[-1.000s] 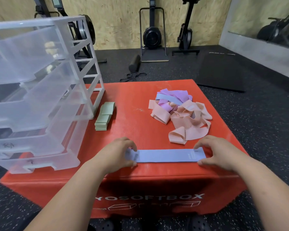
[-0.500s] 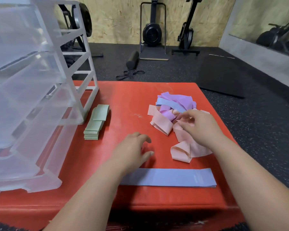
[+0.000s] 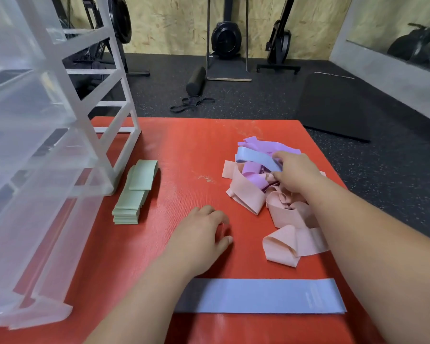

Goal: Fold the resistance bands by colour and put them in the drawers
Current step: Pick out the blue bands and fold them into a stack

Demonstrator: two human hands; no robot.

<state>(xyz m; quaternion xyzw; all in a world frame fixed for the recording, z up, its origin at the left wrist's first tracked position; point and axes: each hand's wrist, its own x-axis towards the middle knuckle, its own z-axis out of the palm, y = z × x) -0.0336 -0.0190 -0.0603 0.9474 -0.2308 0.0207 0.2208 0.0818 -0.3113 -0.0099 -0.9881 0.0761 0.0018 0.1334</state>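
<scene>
The right hand reaches into the pile on the right side of the red surface, its fingers pinching one end of the tangled blue band. The left hand rests mid-surface, fingers loosely curled and holding nothing. A flat blue band lies along the near edge. The pinched band seems threaded among purple and pink ones, so a quick pull could drag them along or spill them over the right edge.

Pretty clearly a gym: speckled rubber floor, black cardio machines parked against a chipboard wall, foam roller, black mat, wall mirror, red soft plyo box up front
</scene>
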